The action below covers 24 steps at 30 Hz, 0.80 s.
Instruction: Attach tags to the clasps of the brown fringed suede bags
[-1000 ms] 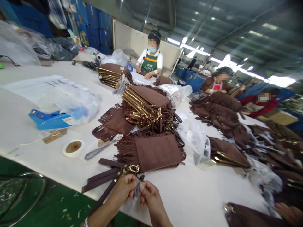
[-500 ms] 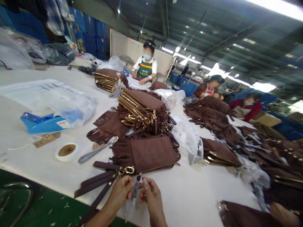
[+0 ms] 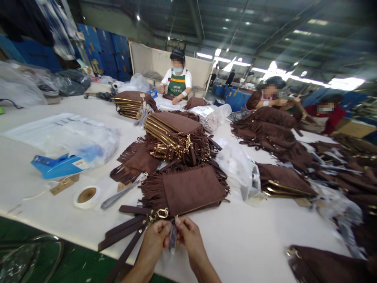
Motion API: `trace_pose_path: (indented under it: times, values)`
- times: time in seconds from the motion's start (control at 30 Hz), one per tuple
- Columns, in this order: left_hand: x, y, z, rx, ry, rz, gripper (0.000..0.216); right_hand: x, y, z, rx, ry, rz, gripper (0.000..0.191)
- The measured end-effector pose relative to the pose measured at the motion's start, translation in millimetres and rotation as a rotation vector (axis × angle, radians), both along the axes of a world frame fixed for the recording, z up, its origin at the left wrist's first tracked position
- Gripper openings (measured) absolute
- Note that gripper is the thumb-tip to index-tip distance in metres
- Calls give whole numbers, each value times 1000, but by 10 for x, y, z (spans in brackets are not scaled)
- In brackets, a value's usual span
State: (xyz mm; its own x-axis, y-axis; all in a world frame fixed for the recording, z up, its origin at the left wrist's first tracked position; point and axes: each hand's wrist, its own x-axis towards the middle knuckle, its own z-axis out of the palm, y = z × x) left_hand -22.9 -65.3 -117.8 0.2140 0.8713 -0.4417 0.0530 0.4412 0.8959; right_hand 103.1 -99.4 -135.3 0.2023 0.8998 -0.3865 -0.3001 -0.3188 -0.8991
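A brown suede-like pouch with fringe (image 3: 191,188) lies flat at the table's near side. From its near edge hangs a small dark strip wrapped in clear plastic (image 3: 172,237), apparently at the zip end. My left hand (image 3: 156,239) pinches this wrapped strip from the left. On the other side, my right hand (image 3: 190,237) grips its upper part between thumb and fingers, close to the pouch edge. Brown straps with gold clasps (image 3: 126,232) lie left of my left hand. A gold ring (image 3: 162,213) sits just above it.
Behind the pouch rises a stack of gold-zipped fringed pouches (image 3: 173,133). To the left are a tape roll (image 3: 86,196), a blue tape dispenser (image 3: 59,166) and a plastic-wrapped strap (image 3: 123,192). Another brown pouch (image 3: 326,263) is at lower right. Co-workers sit across the table.
My hands have drawn closer together around the wrapped strip. The view has shifted slightly. Another person's hand at lower right has left the view, and a co-worker at right has raised their hands.
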Motion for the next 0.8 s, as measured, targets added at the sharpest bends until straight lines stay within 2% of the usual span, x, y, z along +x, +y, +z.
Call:
trace_pose_path:
  times: [0.17,0.33,0.5,0.63,0.8]
  values:
    - [35,-3,73,-11,30,26,51,-3,-105,-2,-37,31,-36,51]
    - [53,-8,-6,32,31,-9,49,-6,-190,-39,-72,-54,-7,52]
    - [-8,-18,-81,-127,-134,-106,57,15,-184,-89,-35,0,-26,48]
    - [-46,-50,-81,-208,-181,-56,43,18,-179,-114,-16,20,-4,49]
    - [-18,-54,-68,-230,-247,-18,34,43,-159,1,5,-3,58,48]
